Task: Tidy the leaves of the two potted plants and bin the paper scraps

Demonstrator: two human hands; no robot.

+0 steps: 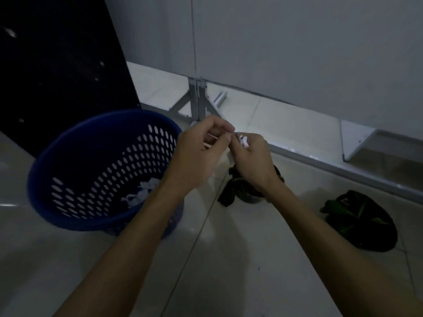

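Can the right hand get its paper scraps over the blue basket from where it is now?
Probably yes. The right hand holds white scraps just right of the blue basket, whose mouth is open. Only the left hand lies between them and would need to shift.

A pale, glossy tiled floor (229, 271) meets grey partition panels (297, 46) standing on metal bracket feet (196, 99). A black speckled board (57, 65) leans at the upper left.

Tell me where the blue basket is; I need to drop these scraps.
In the head view, the blue basket stands on the floor at left, just beside the left hand.
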